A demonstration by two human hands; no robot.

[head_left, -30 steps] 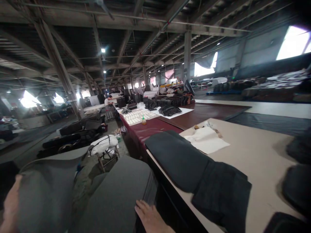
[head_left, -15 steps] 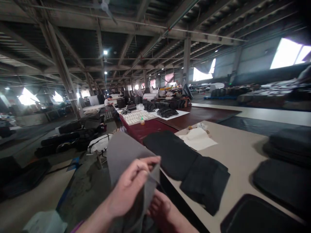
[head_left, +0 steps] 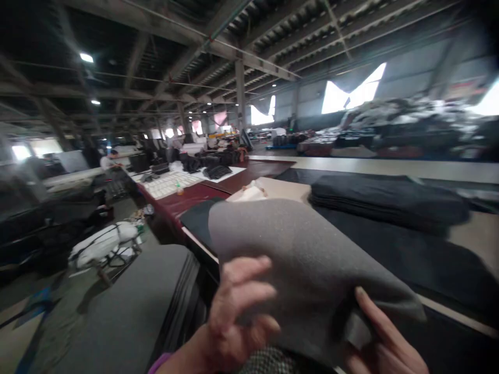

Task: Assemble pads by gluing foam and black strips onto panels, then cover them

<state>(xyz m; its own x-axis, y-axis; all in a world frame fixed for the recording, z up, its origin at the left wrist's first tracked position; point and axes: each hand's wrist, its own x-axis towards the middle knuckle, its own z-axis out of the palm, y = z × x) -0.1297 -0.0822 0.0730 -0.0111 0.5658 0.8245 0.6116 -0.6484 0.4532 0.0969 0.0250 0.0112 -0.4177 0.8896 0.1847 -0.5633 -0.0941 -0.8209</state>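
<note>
A grey felt-like sheet (head_left: 288,249) with rounded corners is held up in front of me, bent and tilted over the table's near edge. At its lower right, my right hand (head_left: 385,337) grips it, one finger lying along the surface and the rest partly hidden. My left hand (head_left: 237,306), somewhat blurred, is raised before the sheet's left part with its fingers spread and nothing held. Left of that hand lies a stack of similar grey sheets (head_left: 136,296). Dark flat pieces (head_left: 405,254) lie on the table behind the held sheet.
A folded dark pile (head_left: 382,200) sits on the table at right. Farther off are a maroon cover (head_left: 187,200), a small bottle (head_left: 179,188) and white crumpled material (head_left: 251,192). A white strapped bundle (head_left: 103,241) stands at left. Another person (head_left: 111,160) works in the distance.
My view has turned right. The sheet, earlier gripped at its edge by both hands, is now spread toward the right. My left hand has let go and opened; the grey stack has come into view.
</note>
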